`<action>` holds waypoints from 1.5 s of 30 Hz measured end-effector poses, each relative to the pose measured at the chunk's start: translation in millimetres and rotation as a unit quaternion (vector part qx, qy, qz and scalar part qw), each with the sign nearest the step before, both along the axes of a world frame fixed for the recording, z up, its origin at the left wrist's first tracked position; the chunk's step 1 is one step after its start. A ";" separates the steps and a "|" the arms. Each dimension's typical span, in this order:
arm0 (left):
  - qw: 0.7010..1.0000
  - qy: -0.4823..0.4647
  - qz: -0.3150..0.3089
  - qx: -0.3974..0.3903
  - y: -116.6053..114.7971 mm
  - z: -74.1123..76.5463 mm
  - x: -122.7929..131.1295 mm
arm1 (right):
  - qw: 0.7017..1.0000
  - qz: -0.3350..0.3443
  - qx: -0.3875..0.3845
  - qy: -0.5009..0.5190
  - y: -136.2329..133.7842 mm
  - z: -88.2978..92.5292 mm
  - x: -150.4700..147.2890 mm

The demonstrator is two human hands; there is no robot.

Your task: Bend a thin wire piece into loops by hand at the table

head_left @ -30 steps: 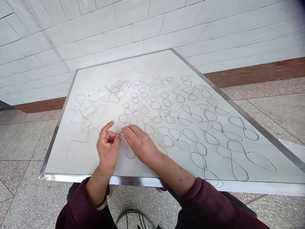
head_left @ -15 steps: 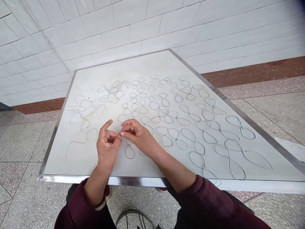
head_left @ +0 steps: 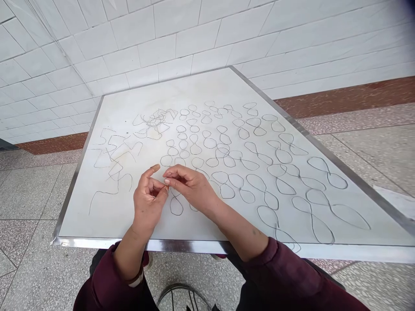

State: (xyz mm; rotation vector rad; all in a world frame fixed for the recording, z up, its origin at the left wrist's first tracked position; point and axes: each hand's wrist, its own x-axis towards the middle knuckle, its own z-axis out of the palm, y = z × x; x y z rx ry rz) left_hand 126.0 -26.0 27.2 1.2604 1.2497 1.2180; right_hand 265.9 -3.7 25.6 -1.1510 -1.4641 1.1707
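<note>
Close together above the front of the white table point(head_left: 201, 226), both my hands pinch at nearly the same spot. My left hand point(head_left: 149, 201) has thumb and fingertips pressed together on a thin wire, its index finger raised. From the right, my right hand point(head_left: 191, 185) pinches the same wire with thumb and forefinger; little of the wire shows between the fingertips. A figure-eight wire loop point(head_left: 177, 205) lies just below the hands. Several more figure-eight loops point(head_left: 264, 190) spread across the middle and right of the table.
Bent loose wires point(head_left: 113, 166) lie at the table's left, with a tangled wire pile point(head_left: 158, 119) behind them. A metal edge point(head_left: 184, 246) borders the table. White tiled wall point(head_left: 181, 43) stands behind. A round stool point(head_left: 181, 287) is below the front edge.
Both hands have shifted slightly; the left moved a little to the right. The thin wire curve seen earlier beside the right fingertips is now hard to see.
</note>
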 end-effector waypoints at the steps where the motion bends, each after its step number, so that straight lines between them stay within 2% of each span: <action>1: 1.000 -0.002 0.000 0.000 -0.1 -0.7 0.3 | 1.000 -0.006 0.016 -0.013 -0.5 -0.9 -1.4; 3: 1.000 -0.012 0.004 0.000 0.3 -1.9 0.8 | 0.999 -0.019 0.027 -0.026 -0.6 -1.4 -2.7; 8: 0.997 -0.070 0.007 -0.031 3.4 -1.8 -0.6 | 0.999 -0.004 -0.048 0.025 4.9 1.3 2.9; 11: 0.994 -0.098 0.004 -0.053 4.9 -0.2 -1.5 | 0.996 0.006 -0.067 0.061 7.7 -0.1 4.7; 17: 0.993 -0.102 0.020 -0.058 5.8 0.8 -1.2 | 0.996 -0.020 -0.064 0.052 7.9 -4.2 1.3; 22: 0.991 -0.121 0.031 -0.041 6.3 -0.3 -3.2 | 0.997 -0.011 -0.065 0.047 6.6 -3.8 1.1; 30: 0.987 -0.151 0.010 -0.053 7.8 -2.4 -5.4 | 0.992 -0.011 -0.091 0.086 6.6 -3.1 0.9; 41: 0.986 -0.155 0.047 -0.047 6.7 -1.7 -2.7 | 0.967 0.003 -0.144 0.211 7.2 -10.9 -2.3; 45: 0.986 -0.149 0.055 -0.054 7.5 -2.9 -4.3 | 0.973 0.006 -0.136 0.185 6.7 -10.3 -3.4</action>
